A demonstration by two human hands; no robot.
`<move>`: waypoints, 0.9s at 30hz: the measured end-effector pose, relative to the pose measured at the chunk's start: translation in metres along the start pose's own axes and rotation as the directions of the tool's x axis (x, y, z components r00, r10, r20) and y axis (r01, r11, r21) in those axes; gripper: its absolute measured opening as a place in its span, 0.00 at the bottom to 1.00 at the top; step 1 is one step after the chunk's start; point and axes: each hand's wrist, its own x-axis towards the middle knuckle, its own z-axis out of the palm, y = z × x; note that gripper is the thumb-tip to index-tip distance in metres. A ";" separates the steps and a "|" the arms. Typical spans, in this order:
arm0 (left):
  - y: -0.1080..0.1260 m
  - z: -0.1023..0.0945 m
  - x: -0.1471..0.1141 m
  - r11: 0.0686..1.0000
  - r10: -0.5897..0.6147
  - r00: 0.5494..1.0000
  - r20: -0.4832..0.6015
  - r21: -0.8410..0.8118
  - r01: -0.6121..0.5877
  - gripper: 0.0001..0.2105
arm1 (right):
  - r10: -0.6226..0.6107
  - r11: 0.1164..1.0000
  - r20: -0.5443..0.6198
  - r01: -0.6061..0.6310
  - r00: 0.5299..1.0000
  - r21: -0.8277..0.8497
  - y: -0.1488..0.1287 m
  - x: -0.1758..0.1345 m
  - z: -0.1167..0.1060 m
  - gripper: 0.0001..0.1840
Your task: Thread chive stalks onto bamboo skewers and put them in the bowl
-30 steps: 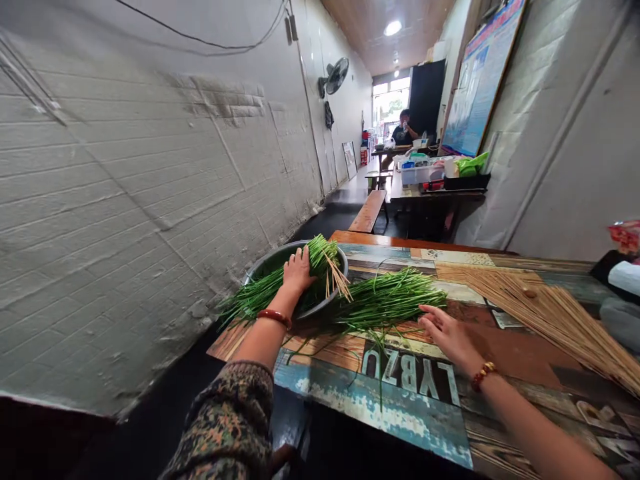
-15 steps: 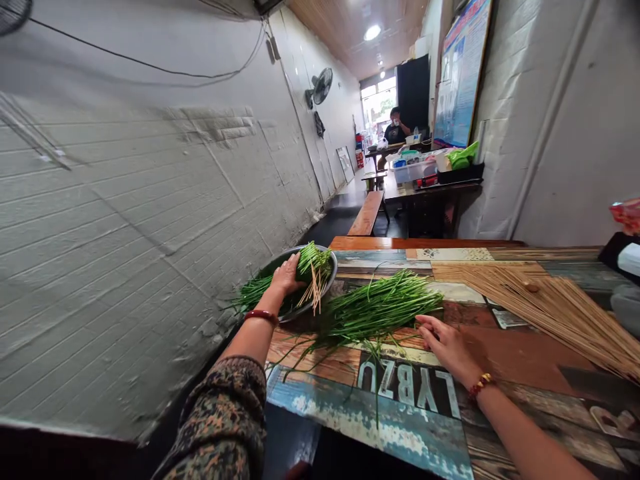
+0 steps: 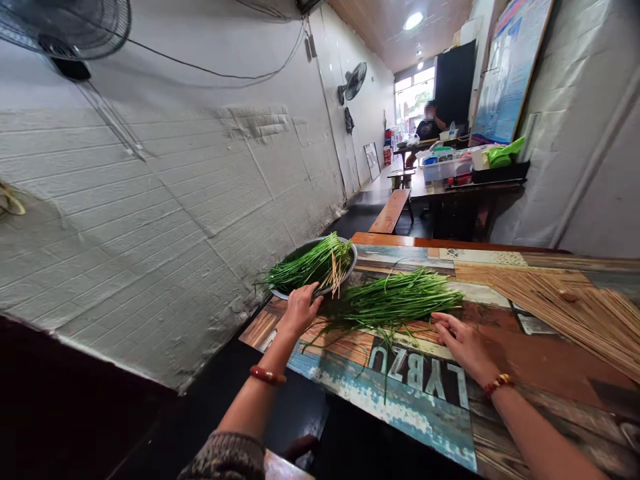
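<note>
A metal basin (image 3: 353,265) at the table's left edge holds a bunch of green chives (image 3: 307,262). Thin bamboo skewers (image 3: 335,273) stick out over its near right rim. Just below that rim is my left hand (image 3: 301,309), empty, fingers apart. A loose heap of long chives (image 3: 405,298) lies on the table between my two hands, some stalks trailing toward the near edge. At the heap's right end, my right hand (image 3: 461,343) rests low with its fingers loosely stretched and nothing visible in them.
Many bamboo skewers (image 3: 570,313) spread across the right of the patterned table (image 3: 415,427). Beyond stand a bench (image 3: 393,212) and a table with a clear plastic box (image 3: 447,169). A person (image 3: 427,128) sits farther back. A brick-patterned wall (image 3: 200,220) runs along the left.
My left hand has come off the chives in the basin and drawn back to the near rim. My right hand stays by the heap. The view has turned left.
</note>
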 end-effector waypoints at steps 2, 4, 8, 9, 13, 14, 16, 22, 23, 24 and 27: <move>0.005 0.004 -0.012 0.999 -0.008 1.000 0.000 0.031 0.008 0.18 | -0.025 1.000 -0.005 0.025 1.000 0.001 -0.004 -0.001 -0.001 0.22; 0.009 0.004 -0.014 0.996 -0.007 1.000 -0.004 0.085 0.007 0.18 | -0.068 0.997 0.011 0.068 0.998 -0.043 -0.009 -0.002 -0.002 0.20; 0.018 0.000 -0.005 0.984 0.001 1.000 0.017 0.176 -0.004 0.17 | -0.177 0.972 0.082 0.188 0.981 -0.143 -0.023 -0.006 -0.005 0.18; 0.020 -0.001 -0.003 0.982 0.002 1.000 0.022 0.188 -0.006 0.17 | -0.203 0.960 0.136 0.224 0.970 -0.169 -0.027 -0.007 -0.006 0.18; 0.027 -0.001 0.001 0.983 0.012 1.000 0.014 0.183 -0.014 0.17 | -0.212 0.950 0.176 0.245 0.961 -0.193 -0.037 -0.007 -0.007 0.14; 0.030 -0.001 0.001 0.984 0.014 1.000 -0.009 0.176 -0.012 0.17 | -0.209 0.949 0.178 0.244 0.961 -0.199 -0.037 -0.006 -0.007 0.14; 0.036 -0.001 -0.005 0.989 0.023 0.995 -0.100 0.145 -0.008 0.17 | -0.201 0.950 0.175 0.236 0.964 -0.207 -0.037 -0.005 -0.007 0.13; 0.080 0.001 -0.037 0.995 0.030 0.944 -0.329 -0.076 -0.058 0.14 | -0.193 0.959 0.156 0.220 0.969 -0.181 -0.032 -0.003 -0.005 0.12; 0.091 0.004 -0.040 0.988 0.076 0.953 -0.292 -0.105 -0.111 0.14 | -0.191 0.961 0.153 0.217 0.969 -0.172 -0.032 -0.003 -0.004 0.12; 0.102 0.007 -0.042 0.980 0.132 0.962 -0.237 -0.113 -0.162 0.14 | -0.188 0.964 0.150 0.212 0.971 -0.162 -0.031 -0.003 -0.004 0.12; 0.136 0.024 -0.031 0.956 0.249 0.965 -0.089 -0.138 -0.259 0.20 | -0.174 0.975 0.131 0.189 0.976 -0.119 -0.029 -0.002 -0.003 0.12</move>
